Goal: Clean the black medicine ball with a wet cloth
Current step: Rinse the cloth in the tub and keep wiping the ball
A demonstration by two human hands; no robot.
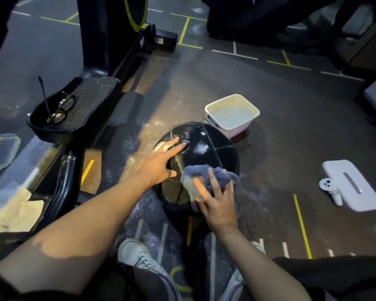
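Note:
The black medicine ball (206, 146) sits on the gym floor between my knees, its top glossy and wet, with pale seams crossing it. My left hand (161, 159) rests on the ball's upper left side with fingers straight and spread. My right hand (217, 200) presses a crumpled blue-grey cloth (206, 174) against the ball's near right side, fingers spread over the cloth. The ball's lower front is hidden behind my hands and the cloth.
A white tub of water (232, 114) stands just beyond the ball. A black machine pedal (78, 105) holding glasses (61, 109) lies at left. A white flat device (352, 185) lies at right. A lidded container (0, 151) sits at far left. My shoe (137, 255) is below.

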